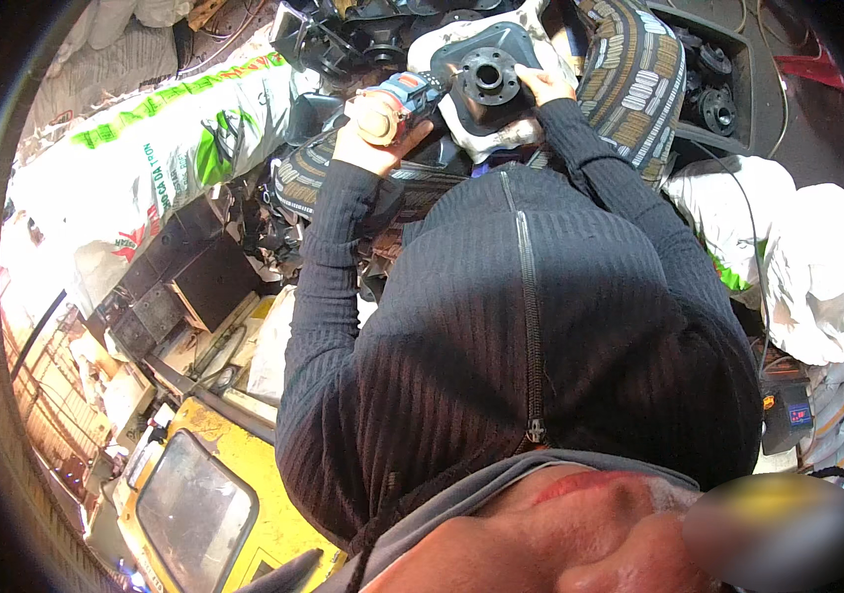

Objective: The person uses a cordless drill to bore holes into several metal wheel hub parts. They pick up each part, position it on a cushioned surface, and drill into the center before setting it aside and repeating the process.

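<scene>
Just before twelve o'clock I'm wrapping my left grip around a blue-and-red drill, its nose pointing at a black flanged part just past twelve; I can't tell whether they're touching. At one o'clock my right grip is holding that part's edge, nearly closed. A white piece is lying beneath it, a patterned cushion curving alongside

The power tool hides part of the left hand; its tip, near the black flanged part, is too small to make out; the right hand's grip there is unclear; the yellow machine, near left, is cut off below; a blurred patch covers the near right.
</scene>
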A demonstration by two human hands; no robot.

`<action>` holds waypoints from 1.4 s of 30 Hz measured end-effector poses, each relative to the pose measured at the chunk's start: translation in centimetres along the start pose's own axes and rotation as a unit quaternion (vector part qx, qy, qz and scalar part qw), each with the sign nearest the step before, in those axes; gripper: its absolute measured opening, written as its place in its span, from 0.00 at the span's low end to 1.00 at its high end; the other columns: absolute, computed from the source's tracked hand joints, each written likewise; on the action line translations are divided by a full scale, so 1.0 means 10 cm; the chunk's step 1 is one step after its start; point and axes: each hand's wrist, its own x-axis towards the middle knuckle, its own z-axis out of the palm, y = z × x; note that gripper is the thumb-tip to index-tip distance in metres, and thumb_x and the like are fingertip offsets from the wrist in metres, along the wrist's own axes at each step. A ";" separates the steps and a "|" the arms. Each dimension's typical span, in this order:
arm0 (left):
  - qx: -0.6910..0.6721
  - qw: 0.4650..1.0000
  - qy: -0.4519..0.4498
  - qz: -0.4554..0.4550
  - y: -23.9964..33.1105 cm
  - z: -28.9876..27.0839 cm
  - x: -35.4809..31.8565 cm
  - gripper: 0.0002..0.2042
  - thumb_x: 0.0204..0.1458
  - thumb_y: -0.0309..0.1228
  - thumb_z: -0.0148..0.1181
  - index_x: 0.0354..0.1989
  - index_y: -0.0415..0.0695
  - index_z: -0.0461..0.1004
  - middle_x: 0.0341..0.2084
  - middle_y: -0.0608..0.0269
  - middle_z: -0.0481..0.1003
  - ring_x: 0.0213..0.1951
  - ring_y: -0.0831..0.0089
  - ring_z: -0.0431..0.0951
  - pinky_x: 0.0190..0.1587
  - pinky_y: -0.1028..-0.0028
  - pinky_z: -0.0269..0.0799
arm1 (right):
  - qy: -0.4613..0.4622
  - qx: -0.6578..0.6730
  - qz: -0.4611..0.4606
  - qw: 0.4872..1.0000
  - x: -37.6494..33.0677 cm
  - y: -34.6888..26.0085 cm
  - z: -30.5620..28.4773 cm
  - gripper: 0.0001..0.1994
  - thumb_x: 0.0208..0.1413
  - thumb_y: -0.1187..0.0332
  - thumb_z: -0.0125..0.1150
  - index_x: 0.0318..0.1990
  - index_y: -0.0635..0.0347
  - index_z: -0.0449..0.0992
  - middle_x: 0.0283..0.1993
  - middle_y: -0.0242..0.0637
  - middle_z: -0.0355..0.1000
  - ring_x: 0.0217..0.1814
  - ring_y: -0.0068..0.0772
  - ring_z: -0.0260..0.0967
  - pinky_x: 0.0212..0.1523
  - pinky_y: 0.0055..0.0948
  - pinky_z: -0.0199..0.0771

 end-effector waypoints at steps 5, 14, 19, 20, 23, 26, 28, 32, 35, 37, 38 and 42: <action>0.121 0.988 0.010 0.093 -0.10 0.10 0.25 0.34 0.37 0.44 0.69 0.52 0.40 0.63 0.46 0.56 0.70 0.49 0.68 0.70 0.52 0.73 0.65 | -0.037 -0.112 0.053 0.992 0.08 -0.16 0.11 0.24 0.38 0.47 0.66 0.34 0.59 0.78 0.32 0.33 0.75 0.34 0.24 0.70 0.40 0.24 0.68; 0.112 0.986 0.013 0.118 0.16 -0.08 0.24 0.29 0.39 0.43 0.67 0.47 0.40 0.66 0.31 0.59 0.74 0.26 0.73 0.73 0.29 0.74 0.72 | -0.069 -0.075 0.021 0.995 -0.03 -0.41 0.12 0.22 0.40 0.48 0.66 0.32 0.60 0.77 0.28 0.33 0.74 0.30 0.23 0.69 0.36 0.23 0.69; -0.024 0.999 -0.008 -0.022 0.29 -0.12 0.17 0.27 0.41 0.44 0.66 0.47 0.41 0.66 0.21 0.60 0.73 0.12 0.77 0.68 0.15 0.77 0.66 | -0.060 -0.083 -0.022 0.994 -0.10 -0.52 0.21 0.21 0.42 0.48 0.64 0.28 0.59 0.77 0.22 0.29 0.71 0.24 0.20 0.64 0.29 0.23 0.65; -0.069 0.998 -0.005 -0.005 0.31 -0.11 0.18 0.27 0.41 0.43 0.66 0.47 0.41 0.66 0.20 0.60 0.73 0.11 0.76 0.67 0.14 0.77 0.65 | -0.049 -0.081 -0.024 0.995 -0.09 -0.51 0.22 0.21 0.41 0.48 0.64 0.28 0.59 0.77 0.22 0.29 0.71 0.24 0.20 0.64 0.29 0.23 0.65; -0.159 0.987 -0.014 0.011 0.33 -0.07 0.20 0.24 0.43 0.38 0.65 0.45 0.40 0.66 0.19 0.62 0.73 0.09 0.75 0.66 0.10 0.76 0.63 | -0.032 -0.067 -0.029 0.997 -0.08 -0.46 0.23 0.20 0.41 0.49 0.65 0.27 0.59 0.77 0.21 0.30 0.71 0.23 0.21 0.64 0.28 0.23 0.66; -0.163 0.986 -0.006 0.021 0.34 -0.03 0.24 0.21 0.43 0.36 0.64 0.42 0.40 0.66 0.18 0.63 0.73 0.09 0.76 0.66 0.10 0.76 0.63 | -0.020 -0.075 -0.034 0.996 -0.10 -0.42 0.22 0.20 0.41 0.48 0.64 0.27 0.59 0.77 0.21 0.30 0.70 0.23 0.20 0.64 0.28 0.23 0.65; -0.142 0.990 -0.010 0.015 0.35 -0.03 0.26 0.19 0.44 0.36 0.64 0.41 0.40 0.66 0.18 0.63 0.73 0.09 0.76 0.67 0.10 0.77 0.63 | -0.024 -0.091 -0.031 0.995 -0.12 -0.43 0.21 0.21 0.42 0.47 0.64 0.27 0.59 0.77 0.22 0.29 0.69 0.24 0.20 0.63 0.29 0.21 0.64; -0.153 0.988 -0.014 0.001 0.41 -0.03 0.28 0.17 0.43 0.34 0.64 0.39 0.40 0.67 0.18 0.64 0.72 0.11 0.78 0.68 0.10 0.78 0.63 | -0.015 -0.088 -0.030 0.996 -0.15 -0.49 0.20 0.21 0.41 0.47 0.64 0.27 0.58 0.77 0.22 0.30 0.71 0.25 0.22 0.65 0.30 0.23 0.66; -0.150 0.987 -0.038 -0.046 0.48 -0.07 0.31 0.22 0.41 0.24 0.64 0.46 0.42 0.63 0.29 0.63 0.72 0.25 0.76 0.72 0.20 0.78 0.67 | -0.009 -0.071 -0.030 0.997 -0.16 -0.52 0.22 0.19 0.40 0.49 0.65 0.25 0.58 0.77 0.22 0.33 0.72 0.23 0.25 0.67 0.29 0.26 0.67; -0.156 0.985 -0.047 -0.050 0.54 -0.07 0.33 0.27 0.39 0.19 0.63 0.50 0.42 0.62 0.35 0.62 0.72 0.32 0.75 0.73 0.26 0.78 0.70 | -0.009 -0.082 -0.032 0.996 -0.15 -0.51 0.22 0.20 0.40 0.48 0.65 0.25 0.58 0.77 0.22 0.34 0.72 0.23 0.26 0.67 0.30 0.27 0.68; -0.164 0.985 -0.042 -0.037 0.56 -0.07 0.34 0.27 0.38 0.18 0.63 0.50 0.42 0.62 0.36 0.61 0.72 0.34 0.74 0.73 0.28 0.77 0.71 | -0.009 -0.088 -0.030 0.996 -0.14 -0.50 0.22 0.20 0.40 0.47 0.65 0.26 0.58 0.77 0.22 0.34 0.72 0.24 0.27 0.67 0.30 0.27 0.68; -0.117 0.992 -0.047 -0.014 0.62 -0.03 0.39 0.27 0.37 0.18 0.63 0.49 0.41 0.63 0.37 0.60 0.71 0.36 0.73 0.72 0.30 0.76 0.72 | 0.002 -0.094 -0.032 0.995 -0.12 -0.42 0.19 0.22 0.39 0.46 0.64 0.29 0.58 0.78 0.24 0.36 0.73 0.26 0.29 0.69 0.33 0.28 0.69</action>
